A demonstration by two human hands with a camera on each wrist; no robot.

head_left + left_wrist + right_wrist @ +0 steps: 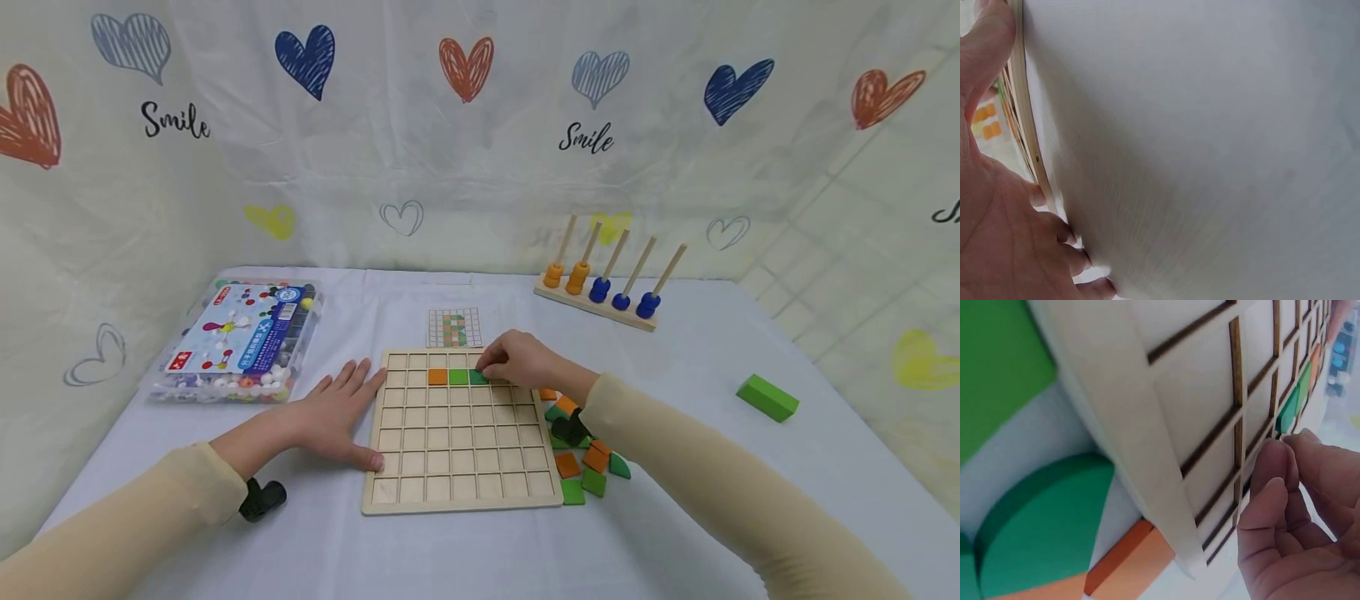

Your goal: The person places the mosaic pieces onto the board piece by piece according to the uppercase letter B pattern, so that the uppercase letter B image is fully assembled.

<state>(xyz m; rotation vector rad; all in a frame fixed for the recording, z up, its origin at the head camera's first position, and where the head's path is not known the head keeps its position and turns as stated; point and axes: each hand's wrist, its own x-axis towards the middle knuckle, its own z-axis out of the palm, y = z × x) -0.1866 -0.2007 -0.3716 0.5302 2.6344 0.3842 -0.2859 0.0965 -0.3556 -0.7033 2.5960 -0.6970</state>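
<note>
A pale wooden grid board (pixel 457 437) lies flat on the table, with an orange tile (pixel 437 377) and a light green tile (pixel 458 377) side by side in its second row. Just right of them, my right hand (pixel 513 358) pinches a dark green tile (pixel 477 378) between thumb and fingertips; the right wrist view shows the fingertips at the corner of this dark green tile (pixel 1287 416). My left hand (pixel 337 417) lies with fingers spread at the board's left side, its thumb on the lower left edge. In the left wrist view, the thumb (pixel 988 47) presses the board's rim (pixel 1021 81).
Loose green and orange tiles (pixel 568 465) lie along the board's right side, partly under my right forearm. A printed pattern card (pixel 453 327) is behind the board. Farther out are a boxed bead set (pixel 240 337), a peg stand with rings (pixel 600 300) and a green block (pixel 768 397).
</note>
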